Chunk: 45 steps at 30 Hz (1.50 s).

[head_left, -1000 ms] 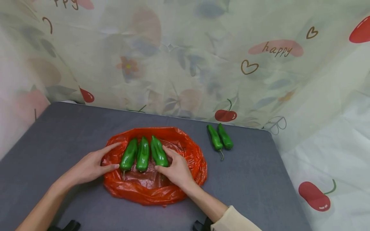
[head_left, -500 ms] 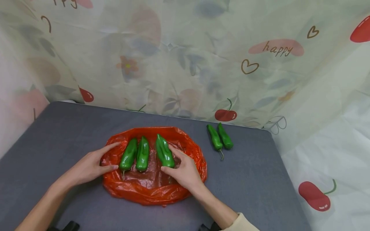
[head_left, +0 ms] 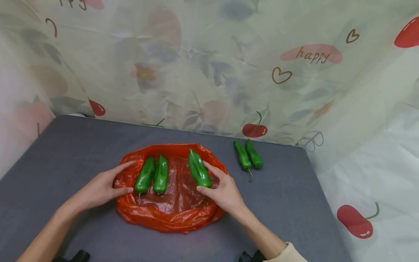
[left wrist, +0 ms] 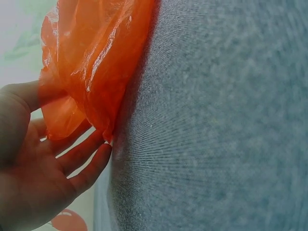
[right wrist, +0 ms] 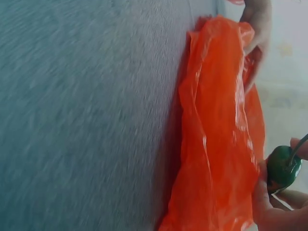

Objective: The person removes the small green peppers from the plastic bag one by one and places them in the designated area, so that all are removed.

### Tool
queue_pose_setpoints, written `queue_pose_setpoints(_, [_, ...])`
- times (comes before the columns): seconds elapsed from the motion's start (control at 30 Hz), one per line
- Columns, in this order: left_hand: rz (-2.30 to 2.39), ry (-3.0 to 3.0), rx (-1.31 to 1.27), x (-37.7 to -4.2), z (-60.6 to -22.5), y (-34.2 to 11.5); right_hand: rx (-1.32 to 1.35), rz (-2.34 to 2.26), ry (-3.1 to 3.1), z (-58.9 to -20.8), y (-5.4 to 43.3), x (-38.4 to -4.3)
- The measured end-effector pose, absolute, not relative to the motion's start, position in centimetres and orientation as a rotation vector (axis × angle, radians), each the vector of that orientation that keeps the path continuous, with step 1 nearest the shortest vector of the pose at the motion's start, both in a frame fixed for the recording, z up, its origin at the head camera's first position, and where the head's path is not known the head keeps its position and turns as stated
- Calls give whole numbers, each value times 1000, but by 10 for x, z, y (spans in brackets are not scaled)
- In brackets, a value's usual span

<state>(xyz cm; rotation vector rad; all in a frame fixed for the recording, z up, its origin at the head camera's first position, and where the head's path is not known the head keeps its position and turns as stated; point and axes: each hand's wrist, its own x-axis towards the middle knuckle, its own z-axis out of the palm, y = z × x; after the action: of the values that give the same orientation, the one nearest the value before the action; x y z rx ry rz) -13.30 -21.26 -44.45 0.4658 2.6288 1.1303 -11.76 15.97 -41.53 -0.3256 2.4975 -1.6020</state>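
My right hand point(head_left: 224, 191) pinches a glossy green pepper point(head_left: 199, 169) between thumb and fingers over the right part of an open red plastic bag point(head_left: 163, 223). In the right wrist view this pepper point(right wrist: 281, 167) shows its stem end, level with the bag's upper edge. Two more green peppers, a left one point(head_left: 145, 176) and one beside it point(head_left: 161, 175), lie side by side in the bag. My left hand point(head_left: 99, 189) holds the bag's left edge. In the left wrist view, its thumb shows through the orange-red film point(left wrist: 103, 57), with the other fingers outside.
Two green peppers, one with a long stem point(head_left: 242, 155) and a shorter one point(head_left: 254, 154), lie at the back right of the grey table point(head_left: 278, 203). A printed curtain point(head_left: 196, 65) hangs along the back and sides.
My right hand has carried the pepper rightward, away from the two others in the bag. The left hand stays at the bag's left edge.
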Motion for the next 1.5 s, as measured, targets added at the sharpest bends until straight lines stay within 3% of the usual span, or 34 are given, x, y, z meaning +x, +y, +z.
queue_pose_setpoints(0.93, [1126,2623,458,-130,-448,-215,-154,-1709,2498,-393,246,-134])
queue_pose_setpoints(1.5, [1116,2633,483,-133,-444,-215,-20,-1540,2747,-413,317,-163])
